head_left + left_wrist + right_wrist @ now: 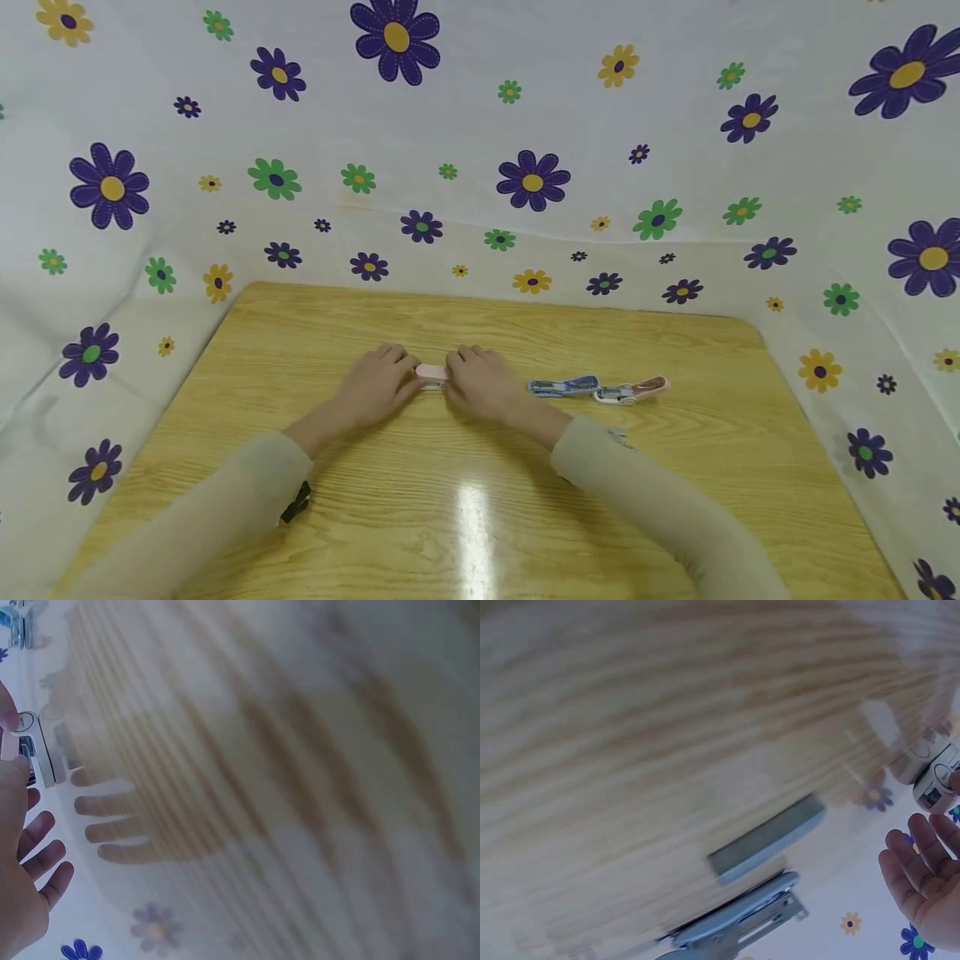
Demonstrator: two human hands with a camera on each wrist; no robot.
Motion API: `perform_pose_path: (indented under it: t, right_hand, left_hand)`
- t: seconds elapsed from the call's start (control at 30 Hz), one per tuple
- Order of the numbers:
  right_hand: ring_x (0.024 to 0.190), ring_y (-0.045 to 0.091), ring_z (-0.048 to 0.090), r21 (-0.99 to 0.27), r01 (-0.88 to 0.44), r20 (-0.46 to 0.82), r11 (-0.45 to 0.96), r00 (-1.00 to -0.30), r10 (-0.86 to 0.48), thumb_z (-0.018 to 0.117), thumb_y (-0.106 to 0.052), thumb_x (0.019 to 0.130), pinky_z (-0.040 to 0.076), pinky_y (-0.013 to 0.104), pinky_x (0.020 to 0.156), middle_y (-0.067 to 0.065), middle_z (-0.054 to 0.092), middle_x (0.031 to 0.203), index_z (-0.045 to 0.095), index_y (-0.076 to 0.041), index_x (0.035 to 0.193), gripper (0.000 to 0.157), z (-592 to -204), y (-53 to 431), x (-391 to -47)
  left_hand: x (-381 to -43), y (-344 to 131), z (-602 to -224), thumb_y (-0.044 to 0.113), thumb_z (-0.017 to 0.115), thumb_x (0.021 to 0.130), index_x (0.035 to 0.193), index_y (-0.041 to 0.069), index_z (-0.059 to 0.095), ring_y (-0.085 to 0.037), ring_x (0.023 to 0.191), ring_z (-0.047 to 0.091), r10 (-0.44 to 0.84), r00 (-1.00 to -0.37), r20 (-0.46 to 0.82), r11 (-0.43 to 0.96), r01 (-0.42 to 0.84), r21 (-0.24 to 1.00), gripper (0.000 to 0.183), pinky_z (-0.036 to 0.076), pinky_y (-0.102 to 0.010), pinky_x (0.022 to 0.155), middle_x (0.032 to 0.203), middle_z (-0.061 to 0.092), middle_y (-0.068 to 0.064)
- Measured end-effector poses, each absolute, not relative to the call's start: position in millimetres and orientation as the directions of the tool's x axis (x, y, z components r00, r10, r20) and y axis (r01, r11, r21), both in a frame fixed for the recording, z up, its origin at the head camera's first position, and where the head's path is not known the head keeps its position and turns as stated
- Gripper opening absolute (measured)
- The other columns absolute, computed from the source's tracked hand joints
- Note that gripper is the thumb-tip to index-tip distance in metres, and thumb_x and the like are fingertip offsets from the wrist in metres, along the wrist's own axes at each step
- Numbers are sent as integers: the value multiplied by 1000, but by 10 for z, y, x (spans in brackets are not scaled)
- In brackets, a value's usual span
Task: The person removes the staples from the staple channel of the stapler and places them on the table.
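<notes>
A pink and white stapler [431,372] lies between my two hands near the far middle of the table. My left hand [378,385] pinches its left end between thumb and forefinger. Over the right end, my right hand [483,383] holds it and hides that part. From the left wrist, the stapler's white side [49,754] shows beside the left hand [26,877], whose other fingers spread loosely. The right wrist view catches the stapler's other end [934,787] at a fingertip of the right hand [930,892].
Right of my hands lie a blue stapler [551,387] and another pink and white stapler [630,393], end to end. A small grey strip [769,838] sits near the blue stapler. Some dark object [297,502] shows by the left sleeve. Flower-patterned cloth [450,125] surrounds the wooden table [375,533].
</notes>
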State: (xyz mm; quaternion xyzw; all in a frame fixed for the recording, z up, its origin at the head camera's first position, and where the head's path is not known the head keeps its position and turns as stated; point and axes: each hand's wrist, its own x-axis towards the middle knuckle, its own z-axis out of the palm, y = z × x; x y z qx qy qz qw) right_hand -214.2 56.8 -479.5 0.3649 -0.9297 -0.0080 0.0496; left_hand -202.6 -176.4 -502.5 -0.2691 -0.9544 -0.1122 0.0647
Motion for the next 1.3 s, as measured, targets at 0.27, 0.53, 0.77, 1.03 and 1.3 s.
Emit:
perform_pose_path:
  t: [0.27,0.53,0.77,1.03,1.3]
  right_hand:
    - [92,21,67,72,-697,129,713,-703,-700,61,-33,107,59,34,78,5,67,104,65,-11,116,24,-4749,679,-2103]
    - [74,14,62,141,-701,206,699,-670,-713,59,-32,108,52,22,59,0,64,92,66,-14,107,20,-4800,591,-2029]
    - [70,12,56,140,-704,196,697,-670,-716,58,-33,109,47,20,54,1,62,91,65,-14,101,22,-4813,525,-1976]
    - [73,13,61,172,-733,250,659,-614,-749,62,-36,107,49,19,53,0,62,90,64,-16,100,21,-4812,509,-1947]
    - [67,10,58,237,-750,255,618,-566,-784,59,-41,108,48,17,53,-1,64,89,66,-16,101,27,-4823,490,-2019]
  left_hand:
    - [-2011,-1696,-5067,39,65,105,120,8,69,-26,101,61,509,-837,203,827,541,155,34,54,-43,89,109,66,-9]
    - [-1997,-1749,-5126,39,69,103,118,12,70,-24,98,60,530,-819,219,804,568,177,30,54,-40,84,111,66,-8]
    - [-1993,-1714,-5164,40,71,101,111,16,71,-24,100,59,510,-831,221,806,551,215,26,53,-40,86,111,66,-6]
    - [-1945,-1653,-5157,39,71,101,109,13,70,-26,100,59,518,-825,224,801,560,212,27,53,-42,86,111,66,-8]
    - [-1946,-1650,-5157,39,76,97,112,14,71,-28,103,60,514,-823,242,801,561,209,30,55,-44,87,114,68,-9]
